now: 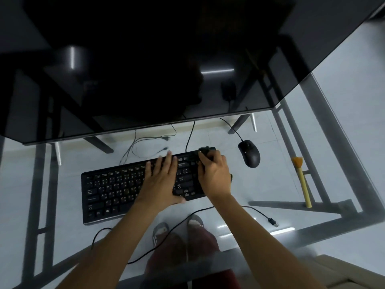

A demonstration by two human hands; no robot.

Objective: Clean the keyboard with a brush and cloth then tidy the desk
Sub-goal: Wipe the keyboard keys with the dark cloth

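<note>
left hand [161,180] flat on keyboard [108,190]; right hand [213,174] gripping cloth [205,151]

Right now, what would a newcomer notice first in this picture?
Two bare hands work on the black keyboard at the centre: the left hand lies flat, the right hand grips a dark cloth. A yellow brush lies unused at the right, past the mouse.

Black keyboard [116,188], black mouse [249,153], dark cloth [205,151], yellow-handled orange-bristled brush [302,180].
</note>
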